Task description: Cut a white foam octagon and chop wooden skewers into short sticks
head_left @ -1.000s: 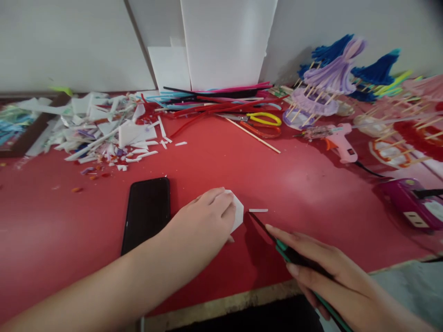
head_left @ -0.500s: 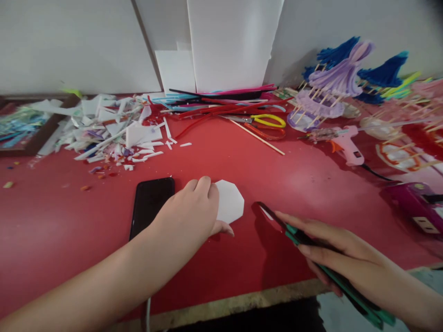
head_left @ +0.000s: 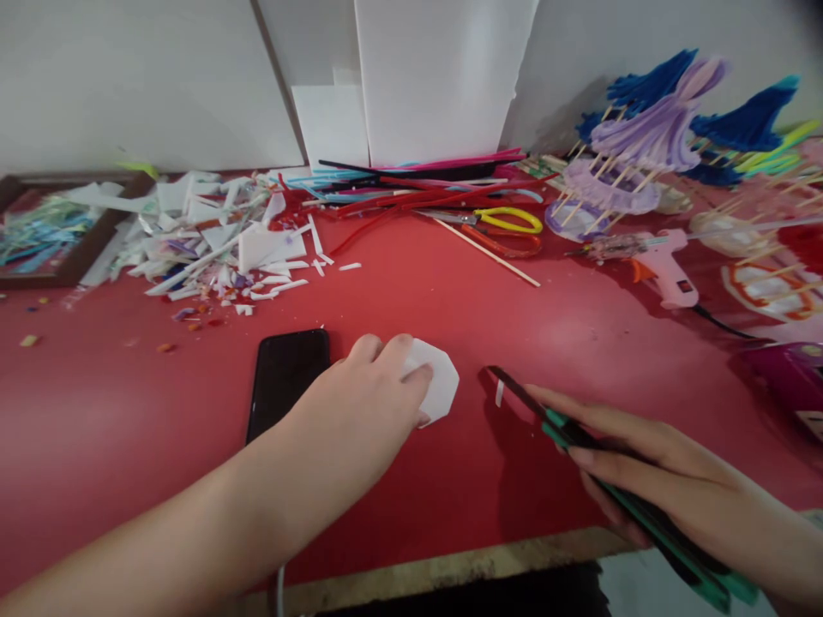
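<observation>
My left hand (head_left: 369, 403) grips a small white many-sided piece of board (head_left: 443, 386), its thumb and fingers closed on the piece's left side. The fingers cover that left part. To the right, my right hand (head_left: 643, 463) is closed around a green utility knife (head_left: 559, 433). Its dark blade points up and left, apart from the board. A thin white sliver (head_left: 500, 393) shows beside the blade near its tip; whether it touches the blade, I cannot tell. Left of my left hand lies a black phone (head_left: 287, 377), partly behind my wrist.
White scraps (head_left: 225, 240) are heaped at the back left beside a framed tray (head_left: 68, 270). Fuzzy stems (head_left: 424, 193), scissors (head_left: 507, 221) and a wooden stick (head_left: 489, 253) lie at the back. At right stand a pink glue gun (head_left: 669, 270) and dress-shaped crafts (head_left: 649, 137).
My left thumb has moved up from beside the white piece onto its face. The white sliver shows more separately from the blade. The whole view has shifted slightly.
</observation>
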The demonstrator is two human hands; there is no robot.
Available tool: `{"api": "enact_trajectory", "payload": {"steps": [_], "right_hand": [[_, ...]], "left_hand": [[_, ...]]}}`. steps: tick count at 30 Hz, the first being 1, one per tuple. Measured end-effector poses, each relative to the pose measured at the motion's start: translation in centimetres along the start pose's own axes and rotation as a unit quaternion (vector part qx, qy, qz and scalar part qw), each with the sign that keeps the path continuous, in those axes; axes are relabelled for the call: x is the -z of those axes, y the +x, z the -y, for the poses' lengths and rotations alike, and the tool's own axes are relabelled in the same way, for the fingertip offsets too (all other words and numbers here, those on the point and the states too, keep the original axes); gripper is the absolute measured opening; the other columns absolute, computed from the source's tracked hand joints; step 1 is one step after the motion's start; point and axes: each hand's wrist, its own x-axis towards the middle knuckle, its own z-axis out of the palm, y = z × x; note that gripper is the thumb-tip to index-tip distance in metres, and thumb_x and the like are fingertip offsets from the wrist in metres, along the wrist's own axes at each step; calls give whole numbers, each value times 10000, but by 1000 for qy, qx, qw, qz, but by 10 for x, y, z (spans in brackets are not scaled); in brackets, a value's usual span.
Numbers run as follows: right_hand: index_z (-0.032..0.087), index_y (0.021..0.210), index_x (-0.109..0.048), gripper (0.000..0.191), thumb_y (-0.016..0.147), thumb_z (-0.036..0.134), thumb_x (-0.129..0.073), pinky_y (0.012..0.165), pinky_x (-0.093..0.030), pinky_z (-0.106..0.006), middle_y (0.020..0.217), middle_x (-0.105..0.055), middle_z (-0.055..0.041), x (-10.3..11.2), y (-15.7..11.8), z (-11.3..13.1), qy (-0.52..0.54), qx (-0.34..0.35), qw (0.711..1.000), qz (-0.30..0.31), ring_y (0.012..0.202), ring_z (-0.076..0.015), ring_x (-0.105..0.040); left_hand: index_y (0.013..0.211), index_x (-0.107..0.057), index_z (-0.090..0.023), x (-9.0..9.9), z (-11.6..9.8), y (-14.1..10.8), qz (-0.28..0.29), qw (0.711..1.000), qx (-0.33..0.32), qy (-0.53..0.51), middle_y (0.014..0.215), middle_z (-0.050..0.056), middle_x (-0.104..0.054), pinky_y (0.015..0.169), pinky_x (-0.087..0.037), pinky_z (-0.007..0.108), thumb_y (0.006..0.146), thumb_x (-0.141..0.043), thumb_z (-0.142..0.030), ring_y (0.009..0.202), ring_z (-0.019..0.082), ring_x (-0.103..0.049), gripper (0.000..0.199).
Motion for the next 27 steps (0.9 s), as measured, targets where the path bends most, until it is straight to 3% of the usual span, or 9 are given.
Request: {"api": "enact_trajectory", "payload": {"steps": [3,6,9,12,15,20,24,27], "right_hand": [[379,1280,-599,429,853,424,-581,852,-589,-390,1190,-689,-30,3,5,1,-10,21,999,-26,1118,-283,-634],[372,1354,-524,477,882,442,-538,788,-615,-385,1067,-729,-37,-1,5,4,-3,17,1000,-16,981,-264,-694],[314,1452,-392,543,933,459,-453,736,-623,-369,977,-738,-62,-10,5,12,-9,9,1000,20,813,-218,-722],[286,1445,-411,535,936,449,-449,927,-543,-435,1229,-662,-99,-19,8,21,-64,54,996,9,1082,-253,-652],[263,1418,-455,491,942,380,-436,1037,-442,-486,1378,-561,-93,-26,13,27,-107,99,989,-1,1266,-268,-522],[302,1444,-399,483,961,297,-416,1072,-411,-465,1423,-518,-56,-35,19,29,-126,127,984,8,1306,-229,-482],[301,1456,-375,491,966,283,-409,1082,-403,-454,1421,-518,-56,-37,21,30,-125,127,984,13,1317,-216,-468],[302,1455,-374,491,966,278,-411,1083,-406,-446,1434,-506,-48,-38,22,29,-121,130,984,11,1318,-212,-468]], "left_hand": [[1258,-551,-101,2,-9,-3,33,997,59,22,1149,168,-586,715,-540,404,865,-605,-230,914,292,-613,417],[1362,-447,-36,2,-13,-1,31,995,83,55,1106,197,-594,693,-551,410,840,-661,-289,889,304,-618,618],[1397,-401,-28,0,-12,4,11,994,90,55,1237,235,-549,838,-533,482,802,-701,-402,1076,375,-563,764],[1391,-426,-134,-5,-12,7,-13,999,36,16,1432,171,-434,1016,-451,505,813,-689,-410,1308,380,-406,693],[1383,-425,-151,-12,-15,9,-16,1000,-26,1,1478,127,-403,1081,-414,477,873,-624,-297,1380,329,-337,566],[1389,-413,-84,-17,-28,9,-4,999,-10,35,1381,172,-497,968,-516,468,910,-454,-100,1259,330,-493,480],[1359,-459,-110,-15,-29,10,-11,999,-1,46,1279,154,-572,826,-579,436,905,-423,-75,1078,307,-606,457],[1333,-486,-145,-16,-25,12,-16,999,8,32,1381,164,-496,896,-543,467,920,-480,-150,1189,346,-542,414]]}}
